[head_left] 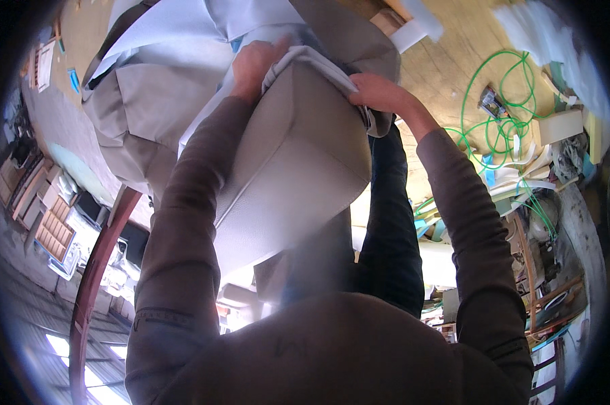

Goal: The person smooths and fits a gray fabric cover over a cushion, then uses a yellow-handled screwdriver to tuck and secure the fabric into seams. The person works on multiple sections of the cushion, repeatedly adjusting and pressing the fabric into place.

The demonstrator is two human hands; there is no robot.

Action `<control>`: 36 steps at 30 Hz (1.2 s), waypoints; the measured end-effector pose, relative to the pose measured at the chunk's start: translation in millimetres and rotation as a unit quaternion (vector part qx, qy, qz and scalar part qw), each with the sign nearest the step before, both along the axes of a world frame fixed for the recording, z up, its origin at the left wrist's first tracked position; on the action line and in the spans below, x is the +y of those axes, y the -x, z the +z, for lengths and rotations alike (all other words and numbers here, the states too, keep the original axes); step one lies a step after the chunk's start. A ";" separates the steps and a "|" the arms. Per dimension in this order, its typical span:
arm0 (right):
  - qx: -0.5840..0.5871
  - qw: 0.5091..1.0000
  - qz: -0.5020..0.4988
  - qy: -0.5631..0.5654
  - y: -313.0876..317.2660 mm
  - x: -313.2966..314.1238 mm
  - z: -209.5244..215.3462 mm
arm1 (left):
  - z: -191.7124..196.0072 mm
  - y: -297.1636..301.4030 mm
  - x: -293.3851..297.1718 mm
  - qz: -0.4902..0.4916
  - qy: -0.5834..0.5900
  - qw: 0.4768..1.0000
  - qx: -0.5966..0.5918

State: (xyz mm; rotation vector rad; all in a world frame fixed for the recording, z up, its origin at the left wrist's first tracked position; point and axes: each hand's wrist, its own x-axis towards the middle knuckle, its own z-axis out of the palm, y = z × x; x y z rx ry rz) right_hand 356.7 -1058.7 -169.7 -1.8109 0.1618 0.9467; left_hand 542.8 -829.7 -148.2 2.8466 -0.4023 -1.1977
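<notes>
Both hands work at the far edge of a large grey upholstered cushion [291,162] that fills the middle of the view, its broad textured face slanting down toward the person's chest. Left hand [254,64] is curled over the cushion's upper left corner, fingers closed on the pale fabric edge [312,61] where the cover rolls back over the padding; the thumb side is hidden by the cloth, so how tight the grip is cannot be told. Right hand [379,93] sits at the upper right corner of the same edge, fingers bent and pinching the cover where it turns down the cushion's side. The two hands lie well apart, with the rolled rim of fabric running between them, and the cushion's bulk hangs below and between the brown-sleeved forearms. Beyond the hands lies more grey upholstery [143,108] with a white sheet of lining [183,40] draped across it. Past that shows a wooden floor [447,74], and on it, to the right, a tangle of green hose [501,115]. A dark trouser leg [393,223] stands just right of the cushion, under the right forearm.
</notes>
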 end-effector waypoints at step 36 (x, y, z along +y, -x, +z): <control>-0.212 0.966 -0.137 0.054 74.1 18.3 -28.3 | 164.3 204.4 -87.6 -0.240 0.316 0.907 -0.142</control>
